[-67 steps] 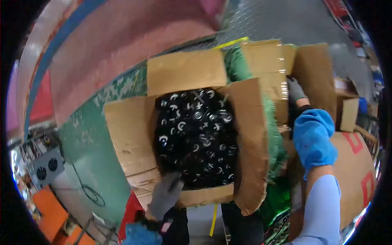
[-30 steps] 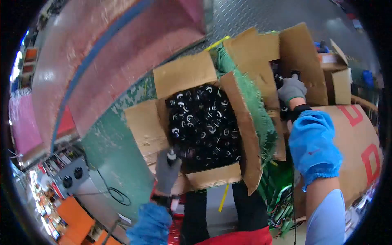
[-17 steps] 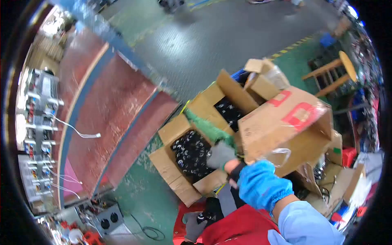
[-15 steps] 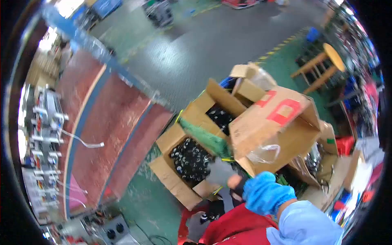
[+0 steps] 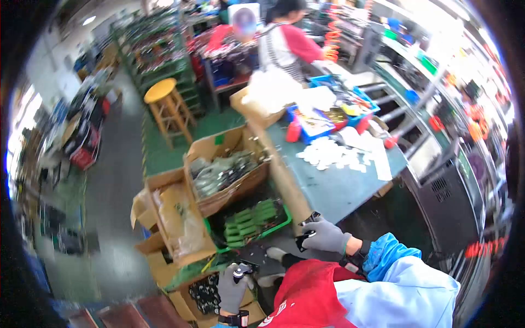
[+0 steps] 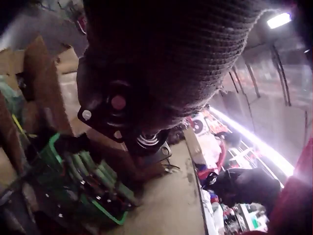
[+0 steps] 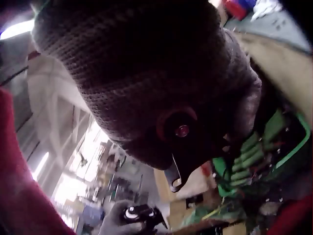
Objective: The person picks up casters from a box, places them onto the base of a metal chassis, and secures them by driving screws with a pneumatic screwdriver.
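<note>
My gloved left hand (image 5: 232, 292) grips black casters (image 5: 240, 270) over the open carton at the bottom; in the left wrist view their flat plates (image 6: 100, 120) with corner holes show below the dark glove (image 6: 161, 58). My gloved right hand (image 5: 326, 238) holds a black caster (image 5: 307, 225) in front of the body, near the workbench corner. The right wrist view shows its riveted round centre (image 7: 181, 130) and a holed plate tab (image 7: 175, 181) under the glove (image 7: 146, 73). The carton (image 5: 183, 306) below the left hand contains several black casters (image 5: 205, 295).
A green crate (image 5: 284, 221) with green boards sits ahead, beside cartons (image 5: 229, 199). The blue-grey workbench (image 5: 328, 194) bears white parts and blue trays. A person (image 5: 290, 44) stands behind it. There is a wooden stool (image 5: 161, 92) at left and a dark cabinet (image 5: 451, 205) at right.
The head view has swung from the casters' cartons towards the workbench. My right hand has come out of the farther carton and moved right with a caster; my left has left the near carton's edge.
</note>
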Available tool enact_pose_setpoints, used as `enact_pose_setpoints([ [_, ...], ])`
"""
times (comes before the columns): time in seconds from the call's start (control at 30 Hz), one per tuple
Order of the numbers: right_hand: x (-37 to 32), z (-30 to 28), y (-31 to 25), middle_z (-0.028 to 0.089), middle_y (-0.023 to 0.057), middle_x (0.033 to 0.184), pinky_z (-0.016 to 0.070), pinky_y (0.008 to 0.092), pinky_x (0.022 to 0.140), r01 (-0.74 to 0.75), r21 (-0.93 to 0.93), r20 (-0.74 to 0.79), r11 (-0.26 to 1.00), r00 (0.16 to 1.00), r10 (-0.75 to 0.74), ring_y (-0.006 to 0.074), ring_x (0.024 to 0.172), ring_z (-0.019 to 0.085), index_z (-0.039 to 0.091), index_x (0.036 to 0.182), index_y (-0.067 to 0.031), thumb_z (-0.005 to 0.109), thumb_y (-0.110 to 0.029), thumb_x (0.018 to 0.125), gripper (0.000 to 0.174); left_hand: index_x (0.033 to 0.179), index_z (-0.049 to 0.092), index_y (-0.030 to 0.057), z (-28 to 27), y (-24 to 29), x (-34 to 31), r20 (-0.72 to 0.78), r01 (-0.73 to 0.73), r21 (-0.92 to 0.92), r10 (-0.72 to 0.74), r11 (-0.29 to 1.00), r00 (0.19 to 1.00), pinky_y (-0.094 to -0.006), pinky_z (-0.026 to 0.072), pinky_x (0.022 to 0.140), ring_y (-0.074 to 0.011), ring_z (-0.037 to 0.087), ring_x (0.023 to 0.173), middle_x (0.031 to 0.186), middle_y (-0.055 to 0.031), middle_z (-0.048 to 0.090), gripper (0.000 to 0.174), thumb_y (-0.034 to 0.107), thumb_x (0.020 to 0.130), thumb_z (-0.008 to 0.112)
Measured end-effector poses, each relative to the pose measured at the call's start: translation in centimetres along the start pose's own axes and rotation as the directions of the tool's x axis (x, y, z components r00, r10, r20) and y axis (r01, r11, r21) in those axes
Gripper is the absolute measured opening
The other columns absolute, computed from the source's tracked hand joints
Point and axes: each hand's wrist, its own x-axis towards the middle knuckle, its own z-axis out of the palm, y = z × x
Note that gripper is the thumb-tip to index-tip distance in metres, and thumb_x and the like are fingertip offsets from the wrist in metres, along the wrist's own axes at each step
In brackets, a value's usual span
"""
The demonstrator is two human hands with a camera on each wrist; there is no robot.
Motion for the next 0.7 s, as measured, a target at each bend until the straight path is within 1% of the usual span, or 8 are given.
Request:
enact_pose_setpoints([
  [0.07,-2.0,-4.0,3.2,0.055,0.0274,0.127,0.0478,0.0403,0.100,-0.220,0.082,-0.056,0.972,0.973,0.225,0.0421,0.115,0.057,0.070,0.120,-0.0125,0.073,-0.039,0.074,0.053,0.115,0.063,0.0054,4.0,3.4,2.3,0.031,-0.092,-0.095,0.095,0.991,0.995,-0.0426,0.0518,0.087,-0.0371,0.062,0.102,0.109,-0.0172,0.063,0.045,0.012,0.073,0.077],
  [0.17,-3.1,-7.9,10.4,0.053,0.0287,0.130,0.0478,0.0389,0.101,-0.324,0.220,-0.118,0.920,0.927,0.355,0.0425,0.116,0.057,0.067,0.125,-0.0073,0.072,-0.040,0.074,0.061,0.116,0.063,0.0088,8.9,10.9,5.0,0.130,-0.264,-0.037,0.266,0.964,0.955,-0.0412,0.0528,0.085,-0.0359,0.063,0.099,0.106,-0.0163,0.062,0.044,0.012,0.074,0.076],
  [0.2,-3.0,-9.3,13.0,0.052,0.0290,0.131,0.0476,0.0385,0.102,-0.328,0.212,-0.128,0.921,0.925,0.358,0.0426,0.118,0.056,0.066,0.126,-0.0050,0.071,-0.039,0.074,0.063,0.117,0.063,0.0101,10.9,12.9,5.7,0.186,-0.289,-0.035,0.291,0.957,0.939,-0.0413,0.0529,0.084,-0.0358,0.063,0.099,0.106,-0.0156,0.062,0.045,0.013,0.074,0.076],
  [0.3,-1.9,-13.9,19.4,0.051,0.0301,0.131,0.0475,0.0397,0.102,-0.331,0.203,-0.189,0.922,0.910,0.369,0.0426,0.120,0.055,0.066,0.127,-0.0083,0.070,-0.036,0.074,0.060,0.123,0.062,0.0165,17.6,18.0,7.8,0.320,-0.355,0.032,0.327,0.934,0.889,-0.0426,0.0536,0.083,-0.0348,0.063,0.098,0.107,-0.0121,0.062,0.047,0.019,0.077,0.074],
  [0.33,-0.4,-14.3,23.4,0.051,0.0299,0.131,0.0491,0.0411,0.099,-0.279,0.213,-0.218,0.936,0.921,0.324,0.0433,0.115,0.058,0.068,0.124,-0.0086,0.071,-0.035,0.072,0.058,0.123,0.061,0.0174,19.8,19.5,8.6,0.315,-0.390,0.066,0.351,0.918,0.882,-0.0434,0.0537,0.083,-0.0347,0.063,0.098,0.108,-0.0118,0.062,0.047,0.019,0.078,0.073],
  [0.43,0.9,-18.3,27.2,0.052,0.0285,0.132,0.0521,0.0432,0.095,-0.223,0.224,-0.300,0.949,0.910,0.285,0.0446,0.107,0.062,0.070,0.116,-0.0061,0.073,-0.033,0.068,0.055,0.123,0.060,0.0201,26.2,24.9,11.2,0.325,-0.420,0.172,0.351,0.891,0.878,-0.0453,0.0539,0.082,-0.0344,0.063,0.098,0.111,-0.0108,0.061,0.044,0.020,0.080,0.070],
  [0.57,4.1,-20.0,34.0,0.048,0.0296,0.136,0.0512,0.0455,0.097,-0.126,0.166,-0.440,0.978,0.878,0.187,0.0456,0.111,0.061,0.069,0.113,-0.0060,0.075,-0.039,0.069,0.055,0.123,0.060,0.0231,33.5,31.9,16.7,0.377,-0.450,0.344,0.318,0.824,0.870,-0.0442,0.0540,0.081,-0.0342,0.064,0.099,0.113,-0.0107,0.060,0.042,0.020,0.082,0.067],
  [0.7,3.5,-21.3,36.8,0.032,0.0303,0.149,0.0496,0.0508,0.098,-0.057,0.011,-0.523,0.998,0.850,0.054,0.0476,0.116,0.057,0.050,0.139,-0.0143,0.081,-0.039,0.074,0.077,0.130,0.058,0.0280,40.2,33.0,21.0,0.388,-0.421,0.484,0.243,0.767,0.889,-0.0462,0.0532,0.084,-0.0351,0.063,0.103,0.121,-0.0094,0.060,0.048,0.020,0.083,0.065],
])
